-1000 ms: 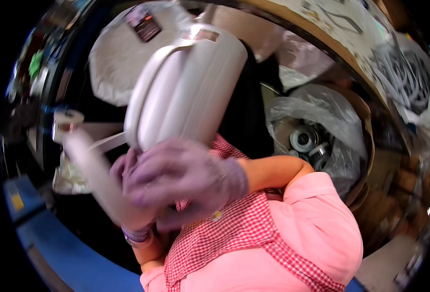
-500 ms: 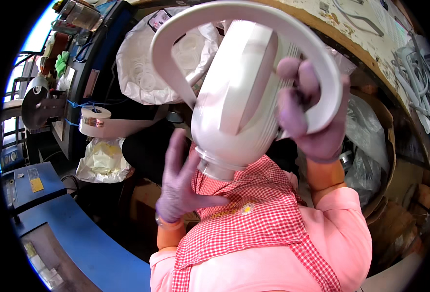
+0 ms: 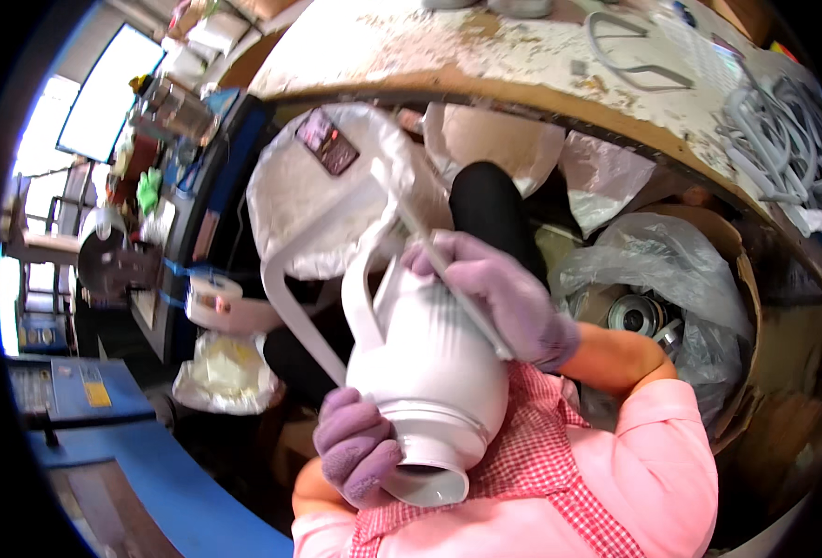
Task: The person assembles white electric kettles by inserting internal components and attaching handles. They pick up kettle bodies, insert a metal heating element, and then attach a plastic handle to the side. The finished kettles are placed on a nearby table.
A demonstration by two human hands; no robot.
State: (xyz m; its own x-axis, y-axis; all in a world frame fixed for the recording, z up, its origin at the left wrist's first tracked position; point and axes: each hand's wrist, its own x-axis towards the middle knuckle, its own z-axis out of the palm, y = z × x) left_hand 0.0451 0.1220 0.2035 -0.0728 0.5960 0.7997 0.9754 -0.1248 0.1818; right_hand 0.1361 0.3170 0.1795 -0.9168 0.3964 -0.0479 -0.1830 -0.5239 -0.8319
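Observation:
A white plastic jug (image 3: 439, 372) lies tilted over my lap, its wide neck and lipped mouth toward me. A fixed side handle (image 3: 359, 302) stands out on its left. A larger white carrying handle (image 3: 297, 302) loops around the body. My left hand (image 3: 355, 446), in a purple glove, is closed around the neck beside the mouth. Also gloved, my right hand (image 3: 490, 293) is closed on the right arm of the carrying handle, against the jug's body. Whether the carrying handle is joined to the jug is hidden by my hands.
Ahead stands a white-lined container (image 3: 276, 219) with a phone (image 3: 327, 141) at its rim. A worn workbench (image 3: 383, 56) holds a pile of grey handles (image 3: 783, 139). Right, a plastic-lined box (image 3: 699, 270) contains round metal parts (image 3: 636, 316). Blue machine (image 3: 160, 474) at left; tape roll (image 3: 215, 296) nearby.
The jug has come down toward my lap and turned, so its side handle faces left. My left hand has closed on its neck. My view has shifted, showing more workbench.

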